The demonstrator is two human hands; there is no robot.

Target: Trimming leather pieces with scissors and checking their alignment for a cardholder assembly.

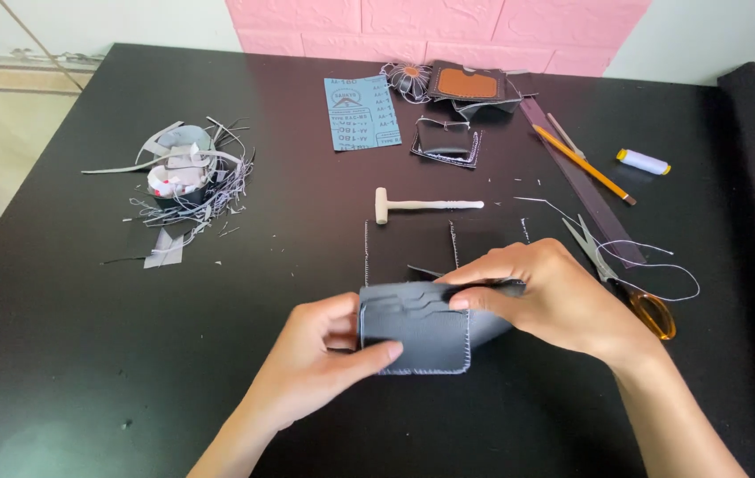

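Both hands grip grey stitched wallet piece (415, 326): left hand (320, 358) pinches lower edge, right hand (547, 296) fingers fold top. Likely checking stitching; next move needs steady grip.

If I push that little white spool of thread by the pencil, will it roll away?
Probably. The white spool is a small cylinder lying on its side on the flat black table, so a nudge across it would likely roll it. It looks light, so it should move easily.
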